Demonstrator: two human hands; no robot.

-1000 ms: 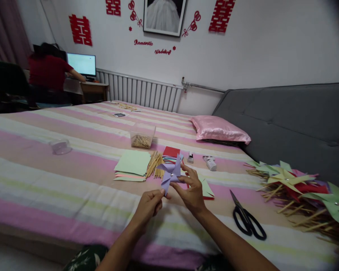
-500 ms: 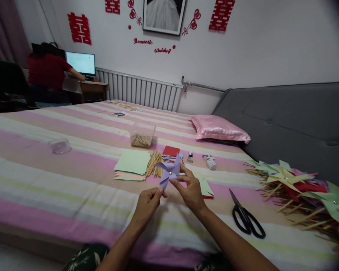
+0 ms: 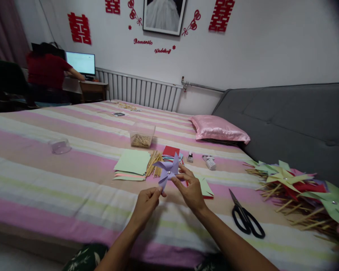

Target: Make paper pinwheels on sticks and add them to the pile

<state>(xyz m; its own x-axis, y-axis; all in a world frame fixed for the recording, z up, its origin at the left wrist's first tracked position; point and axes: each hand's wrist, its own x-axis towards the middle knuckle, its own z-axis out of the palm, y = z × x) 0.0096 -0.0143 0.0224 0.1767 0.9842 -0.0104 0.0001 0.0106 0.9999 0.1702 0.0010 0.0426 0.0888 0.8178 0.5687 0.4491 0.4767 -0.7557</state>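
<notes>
Above striped bedding (image 3: 81, 188) — fingers (image 3: 187, 171) pinch a lilac pinwheel (image 3: 168, 171).

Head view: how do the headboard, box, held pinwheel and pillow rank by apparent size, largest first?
1. Headboard, even though the frame cuts it off
2. Pillow
3. Held pinwheel and box: too alike to rank, and the pinwheel is nearer the camera

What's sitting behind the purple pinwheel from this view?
Beyond the purple pinwheel, wooden sticks and a red-topped paper stack show in part. The pinwheel covers some of both; its back and anything else directly behind it are hidden.
</notes>
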